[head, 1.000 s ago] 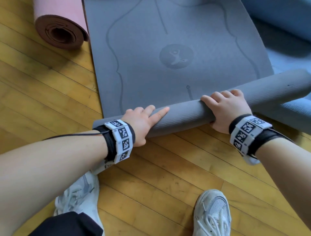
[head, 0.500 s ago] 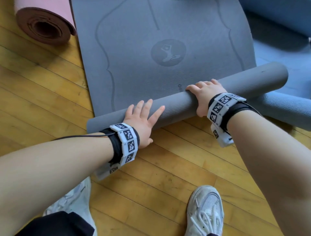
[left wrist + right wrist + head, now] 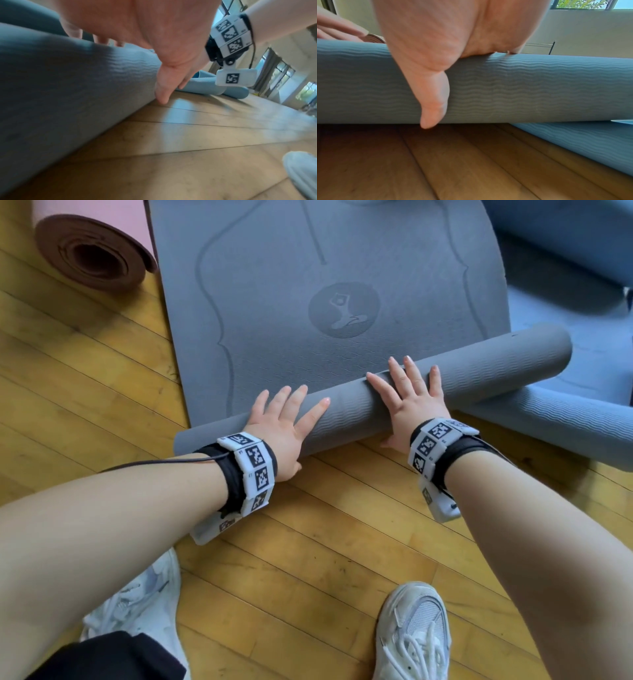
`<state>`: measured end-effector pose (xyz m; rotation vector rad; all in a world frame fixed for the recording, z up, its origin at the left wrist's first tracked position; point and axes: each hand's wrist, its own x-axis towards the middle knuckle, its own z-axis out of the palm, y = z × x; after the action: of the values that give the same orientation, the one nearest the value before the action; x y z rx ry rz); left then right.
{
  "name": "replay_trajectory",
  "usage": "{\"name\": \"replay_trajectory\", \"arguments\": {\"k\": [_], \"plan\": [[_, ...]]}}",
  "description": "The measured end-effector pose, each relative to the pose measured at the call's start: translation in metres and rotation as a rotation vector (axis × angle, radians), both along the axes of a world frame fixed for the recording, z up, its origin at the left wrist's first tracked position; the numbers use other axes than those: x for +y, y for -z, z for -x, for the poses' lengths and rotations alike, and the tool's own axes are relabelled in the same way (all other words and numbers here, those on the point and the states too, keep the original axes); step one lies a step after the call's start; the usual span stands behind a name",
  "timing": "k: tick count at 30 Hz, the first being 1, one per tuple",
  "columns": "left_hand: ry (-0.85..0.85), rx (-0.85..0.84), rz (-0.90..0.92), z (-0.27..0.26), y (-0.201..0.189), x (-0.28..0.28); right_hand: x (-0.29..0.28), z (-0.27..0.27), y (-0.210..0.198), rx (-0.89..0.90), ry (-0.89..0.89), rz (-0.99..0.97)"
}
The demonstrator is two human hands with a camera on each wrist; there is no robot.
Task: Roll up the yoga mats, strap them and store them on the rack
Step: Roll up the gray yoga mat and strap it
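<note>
Wooden floor, head view: grey mat (image 3: 329, 285) lies partly rolled, left hand (image 3: 284, 429) and right hand (image 3: 411, 395) flat on the roll, fingers spread — gripping nothing. Left-wrist view: thumb at the roll's base. Right-wrist view: palm pressing — push evenly, since the roll sits skewed over a blue mat (image 3: 573, 146).

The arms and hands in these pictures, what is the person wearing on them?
Both arms are bare, with no sleeves. The left wrist carries a black strap ringed by white blocks printed with black square-pattern markers, and a thin black cable trails from it. The right wrist wears the same banded strap, with a white camera module hanging beneath it.
</note>
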<state>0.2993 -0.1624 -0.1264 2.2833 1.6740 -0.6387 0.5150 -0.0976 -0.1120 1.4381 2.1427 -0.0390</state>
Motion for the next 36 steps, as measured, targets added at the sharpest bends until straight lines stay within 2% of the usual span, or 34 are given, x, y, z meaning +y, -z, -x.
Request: {"name": "replay_trajectory", "arguments": {"k": [4,11,18,26,31,36], "plan": [[-0.05,-0.029,0.0,0.004,-0.001,-0.011,0.016,0.002,0.001,-0.033,0.006,0.007],[-0.041,0.083,-0.032,0.008,0.011,0.004,0.026,0.004,0.002,-0.098,-0.06,-0.065],[0.019,-0.048,-0.075,0.022,-0.008,0.013,0.029,-0.001,-0.025,-0.032,-0.176,-0.143],[0.131,-0.108,-0.049,-0.032,-0.018,-0.006,-0.002,-0.052,-0.055,-0.119,-0.129,-0.123],[0.081,-0.117,0.047,-0.044,-0.004,-0.028,-0.021,-0.056,-0.039,-0.12,-0.096,-0.029],[0.002,-0.185,0.098,-0.042,-0.003,-0.011,-0.028,-0.05,-0.025,-0.112,0.019,-0.02]]}}
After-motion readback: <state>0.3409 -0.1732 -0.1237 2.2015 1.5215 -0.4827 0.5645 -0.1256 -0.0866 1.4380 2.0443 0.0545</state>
